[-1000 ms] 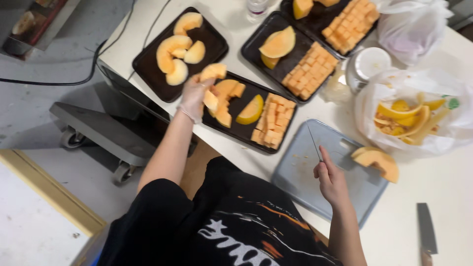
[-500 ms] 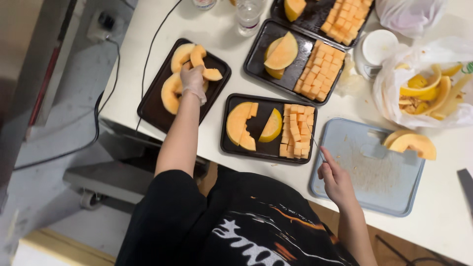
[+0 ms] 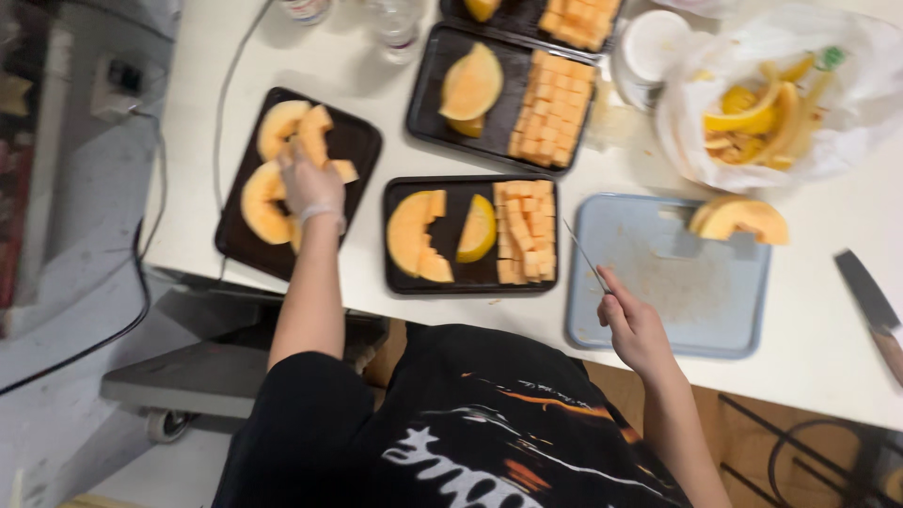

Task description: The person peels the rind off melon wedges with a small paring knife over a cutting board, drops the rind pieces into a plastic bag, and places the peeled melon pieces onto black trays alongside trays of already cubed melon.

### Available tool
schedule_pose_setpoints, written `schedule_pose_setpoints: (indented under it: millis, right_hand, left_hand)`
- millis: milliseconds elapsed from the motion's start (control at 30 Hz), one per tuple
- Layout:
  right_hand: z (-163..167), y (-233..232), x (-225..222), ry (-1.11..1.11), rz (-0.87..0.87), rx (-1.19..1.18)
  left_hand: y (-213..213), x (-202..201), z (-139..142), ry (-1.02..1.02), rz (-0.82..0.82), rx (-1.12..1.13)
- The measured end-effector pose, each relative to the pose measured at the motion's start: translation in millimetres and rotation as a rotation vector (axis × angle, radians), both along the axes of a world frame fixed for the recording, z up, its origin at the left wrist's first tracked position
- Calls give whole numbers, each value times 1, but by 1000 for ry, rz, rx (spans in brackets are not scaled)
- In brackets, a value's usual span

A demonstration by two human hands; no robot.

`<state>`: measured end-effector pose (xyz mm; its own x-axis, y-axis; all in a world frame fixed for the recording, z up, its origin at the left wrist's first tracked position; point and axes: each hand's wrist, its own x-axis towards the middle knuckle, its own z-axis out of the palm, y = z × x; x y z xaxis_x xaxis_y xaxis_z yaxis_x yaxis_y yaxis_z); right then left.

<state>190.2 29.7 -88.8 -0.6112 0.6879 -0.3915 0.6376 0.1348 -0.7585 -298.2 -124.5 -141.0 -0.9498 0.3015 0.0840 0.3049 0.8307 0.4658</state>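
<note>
Left hand: the left hand (image 3: 310, 183), in a thin clear glove, rests over the melon pieces (image 3: 282, 160) on the left black tray (image 3: 362, 141), fingers curled onto a wedge; whether it truly grips one I cannot tell.
Right hand: the right hand (image 3: 635, 325) is closed around a thin skewer (image 3: 585, 256), at the near left corner of the cutting board (image 3: 668, 282).
Skewer: it slants up and left from the fist, its tip just right of the middle tray (image 3: 470, 280).
Left black tray: well left of the cutting board, at the table's left edge, holding peeled orange melon wedges.
Middle tray: just left of the cutting board; melon slices on its left half, a block of melon cubes (image 3: 525, 230) on its right half.
Far tray: a third black tray (image 3: 428, 94) lies beyond the middle tray, up and left of the cutting board, with a melon half and cubes.
Cutting board: grey-blue, a melon wedge (image 3: 738, 218) on its far right corner.
Bag: a white plastic bag (image 3: 847, 103) of melon rinds lies beyond the cutting board.
Knife: a knife (image 3: 870, 301) lies on the table right of the cutting board.
</note>
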Motion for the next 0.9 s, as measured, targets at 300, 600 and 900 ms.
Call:
schedule_pose_setpoints:
  millis: [300,600,900]
  right_hand:
    - [-18,61,153,290,-356,-72]
    - [-17,114,307,228,-370,57]
    - [-27,135,367,321,-443,-158]
  left_hand:
    - [125,244,5,-276,-695,380]
    - [354,514,-16,-102,-1179,38]
    - [373,536,-27,-246,-1068,73]
